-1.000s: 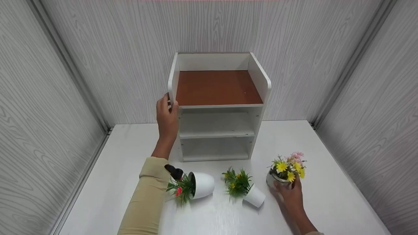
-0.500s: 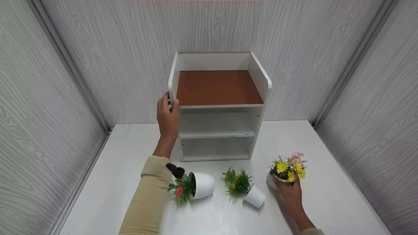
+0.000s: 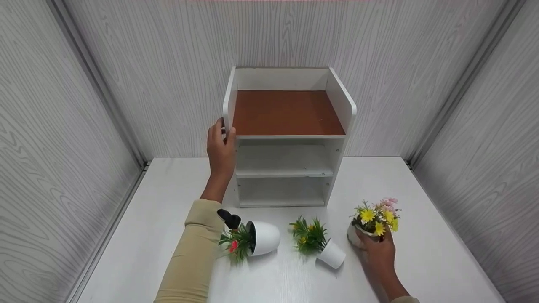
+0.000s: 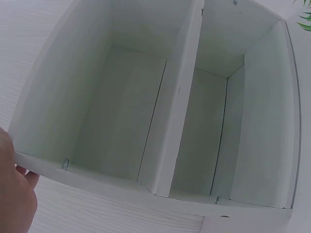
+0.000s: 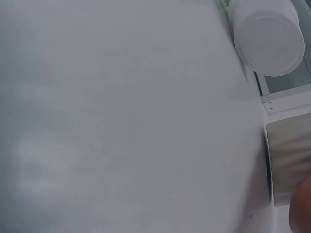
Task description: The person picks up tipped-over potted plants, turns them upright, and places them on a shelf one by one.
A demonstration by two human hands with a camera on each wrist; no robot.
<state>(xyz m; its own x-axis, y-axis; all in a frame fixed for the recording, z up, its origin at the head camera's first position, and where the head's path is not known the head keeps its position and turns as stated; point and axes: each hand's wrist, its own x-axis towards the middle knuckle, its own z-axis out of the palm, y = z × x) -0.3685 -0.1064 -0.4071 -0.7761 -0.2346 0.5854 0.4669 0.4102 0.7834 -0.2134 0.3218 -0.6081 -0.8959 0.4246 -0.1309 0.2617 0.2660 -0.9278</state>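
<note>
A small white shelf unit with a brown top board stands at the back of the table. My left hand grips the front edge of its left side panel, thumb in front and fingers on the outer side. In the left wrist view, part of that hand shows beside the unit's side panel. At the right, my right hand holds a potted artificial plant with yellow and pink flowers. The pot is upright in the head view; in the right wrist view only a finger shows against it.
Two artificial plants in white pots lie on their sides before the unit: a larger pot with a red flower, and a smaller pot with yellow-flecked greenery. A black object sits by my left sleeve. Grey wood-grain walls enclose the table.
The whole head view has shifted slightly to the right. Both hands keep their holds, and the shelf unit and lying pots stay put.
</note>
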